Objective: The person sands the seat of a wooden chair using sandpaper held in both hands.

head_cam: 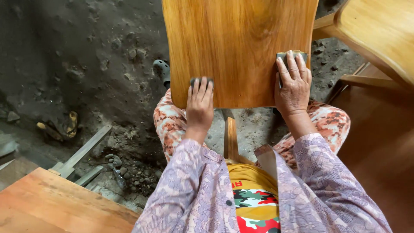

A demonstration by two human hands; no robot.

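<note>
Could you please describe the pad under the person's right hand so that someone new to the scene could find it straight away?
Start at the big glossy wooden panel resting over the person's knees. At its right edge, the right hand lies flat on a small grey sanding pad, which peeks out beyond the fingertips. The left hand covers a darker pad lower on the panel; this one is paler, higher and at the edge.

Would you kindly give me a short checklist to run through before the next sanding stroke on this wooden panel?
1. Left hand flat on its dark sanding pad: ok.
2. Right hand pressing its grey sanding pad on the panel's right edge: ok.
3. Wooden panel braced on the knees: ok, it seems to rest there.
4. Pad grit condition: cannot tell, hidden under the fingers.
5. Panel surface ahead of the pads free of debris: ok.
6. Room on the right: not ok, another wooden piece stands close.
</note>
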